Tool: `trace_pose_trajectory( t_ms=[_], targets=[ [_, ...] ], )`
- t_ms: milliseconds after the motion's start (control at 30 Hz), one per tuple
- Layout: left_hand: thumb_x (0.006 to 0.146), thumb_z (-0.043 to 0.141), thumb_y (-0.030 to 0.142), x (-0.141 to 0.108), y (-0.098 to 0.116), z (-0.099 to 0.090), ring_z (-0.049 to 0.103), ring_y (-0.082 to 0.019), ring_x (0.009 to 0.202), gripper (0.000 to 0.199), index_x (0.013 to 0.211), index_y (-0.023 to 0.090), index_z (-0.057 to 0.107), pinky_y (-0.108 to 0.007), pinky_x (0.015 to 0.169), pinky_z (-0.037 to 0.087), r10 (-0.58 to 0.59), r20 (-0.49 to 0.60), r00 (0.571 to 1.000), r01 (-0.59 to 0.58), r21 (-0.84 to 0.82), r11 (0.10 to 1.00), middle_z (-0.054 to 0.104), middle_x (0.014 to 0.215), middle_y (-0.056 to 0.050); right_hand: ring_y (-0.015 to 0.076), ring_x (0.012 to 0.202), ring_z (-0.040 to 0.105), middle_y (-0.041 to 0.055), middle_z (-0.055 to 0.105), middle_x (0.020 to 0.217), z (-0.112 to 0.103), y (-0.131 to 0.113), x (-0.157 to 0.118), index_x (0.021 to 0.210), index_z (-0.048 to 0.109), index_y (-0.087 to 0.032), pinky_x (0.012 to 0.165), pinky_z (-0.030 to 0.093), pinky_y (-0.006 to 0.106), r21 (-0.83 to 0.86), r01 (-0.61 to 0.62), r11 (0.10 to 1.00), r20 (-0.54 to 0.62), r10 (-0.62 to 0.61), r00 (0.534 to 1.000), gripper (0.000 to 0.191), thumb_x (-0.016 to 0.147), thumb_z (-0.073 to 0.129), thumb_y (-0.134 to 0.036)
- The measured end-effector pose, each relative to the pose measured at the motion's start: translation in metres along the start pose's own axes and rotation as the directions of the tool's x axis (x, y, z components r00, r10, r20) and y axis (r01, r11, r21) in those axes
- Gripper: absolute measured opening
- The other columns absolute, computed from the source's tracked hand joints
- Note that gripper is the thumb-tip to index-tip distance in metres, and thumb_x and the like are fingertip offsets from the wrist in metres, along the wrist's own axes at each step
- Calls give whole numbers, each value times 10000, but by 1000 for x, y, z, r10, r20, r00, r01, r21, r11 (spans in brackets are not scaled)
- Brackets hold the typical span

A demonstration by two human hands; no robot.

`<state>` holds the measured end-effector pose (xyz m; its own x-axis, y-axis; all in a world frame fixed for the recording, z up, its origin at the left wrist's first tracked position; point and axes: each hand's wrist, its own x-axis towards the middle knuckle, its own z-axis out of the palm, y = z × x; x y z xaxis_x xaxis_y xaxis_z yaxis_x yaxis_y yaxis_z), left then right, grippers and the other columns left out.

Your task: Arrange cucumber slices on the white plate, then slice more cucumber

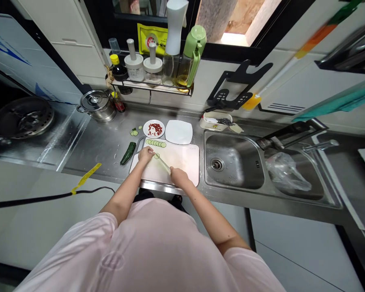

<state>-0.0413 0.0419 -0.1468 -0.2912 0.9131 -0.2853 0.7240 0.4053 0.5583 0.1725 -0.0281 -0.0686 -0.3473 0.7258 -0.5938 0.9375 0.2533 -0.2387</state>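
My right hand (179, 177) is wrapped round the handle end of a knife (164, 164), whose pale blade points up and left over the pale cutting board (182, 162). By the blade tip lies a thin cucumber slice (157, 155). My left hand (146, 155) is closed at the board's left part, fingertips beside that slice; what it holds, if anything, is too small to make out. Along the board's upper edge, several overlapping cucumber slices (155, 143) form a row. A dark green cucumber piece (128, 153) rests on the steel counter, left of the board.
Behind the board sit a plate of chopped red pieces (154, 129) and a square white plate (179, 132). Cucumber scraps (134, 132) lie nearby. A steel pot (97, 106) stands back left. Right is a sink (234, 161). Above hangs a bottle rack (170, 86).
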Motion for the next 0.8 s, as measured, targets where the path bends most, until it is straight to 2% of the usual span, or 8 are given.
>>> trace_pose_trajectory(
  t_ms=[233, 533, 800],
  targets=[
    [707, 688, 333, -1, 0, 0, 566, -125, 704, 198, 870, 226, 652, -225, 620, 364, 1, -11, 1000, -1, 11, 1000, 633, 776, 16, 233, 923, 631, 134, 646, 1006, 0, -3, 2, 1131, 514, -167, 694, 452, 295, -7, -1, 1000, -7, 1, 1000, 291, 883, 369, -123],
    [712, 683, 336, -1, -1, 0, 588, -141, 740, 205, 882, 225, 657, -235, 632, 386, 8, -11, 1000, -8, 13, 1000, 646, 813, 0, 234, 932, 627, 146, 638, 1038, -7, -4, 3, 1135, 526, -164, 692, 462, 297, -6, -21, 1000, 49, 21, 999, 306, 866, 385, -126],
    [711, 685, 345, 0, 0, -1, 591, -147, 734, 211, 882, 225, 653, -243, 643, 393, 4, 0, 1000, -4, 23, 1000, 642, 795, -4, 241, 918, 630, 146, 639, 1029, -3, -3, 6, 1117, 535, -161, 674, 465, 302, 0, -11, 1000, 23, 11, 1000, 301, 860, 383, -128]
  ],
)
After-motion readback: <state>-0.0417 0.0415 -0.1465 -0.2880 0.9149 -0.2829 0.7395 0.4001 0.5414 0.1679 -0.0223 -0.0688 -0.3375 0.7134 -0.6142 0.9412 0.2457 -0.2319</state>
